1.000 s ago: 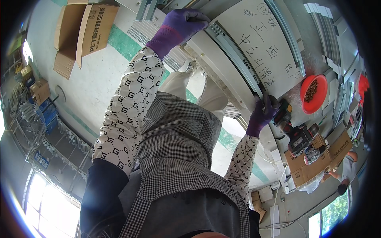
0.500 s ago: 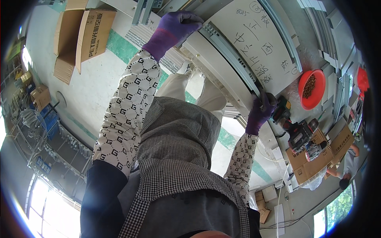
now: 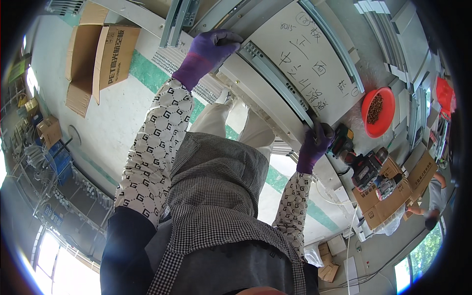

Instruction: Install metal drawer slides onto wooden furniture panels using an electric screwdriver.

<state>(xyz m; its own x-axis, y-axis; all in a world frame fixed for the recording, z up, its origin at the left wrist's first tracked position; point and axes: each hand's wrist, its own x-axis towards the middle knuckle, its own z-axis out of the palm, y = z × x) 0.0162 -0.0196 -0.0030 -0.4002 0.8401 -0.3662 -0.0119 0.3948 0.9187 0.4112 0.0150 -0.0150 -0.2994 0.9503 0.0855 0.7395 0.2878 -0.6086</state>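
Note:
A long grey metal drawer slide (image 3: 280, 78) lies along the near edge of a white board (image 3: 295, 37) with black handwriting. My left hand (image 3: 214, 48), in a purple glove, is closed at the slide's left end beside the board's corner; what its fingertips pinch is hidden. At the opposite end, my right hand (image 3: 315, 143), gloved alike, has its thumb and fingers closed on the slide. Along the board's far edge runs a second metal slide (image 3: 334, 46).
A red bowl of small brownish pieces (image 3: 377, 112) stands right of the board, near power drills (image 3: 366, 169). Further metal rails (image 3: 179, 19) lie at the upper left. An open carton (image 3: 115, 61) stands on the floor at left; another person (image 3: 435, 196) is at far right.
The whole scene has shifted slightly down and left in the view. Both hands keep their places at the slide's two ends.

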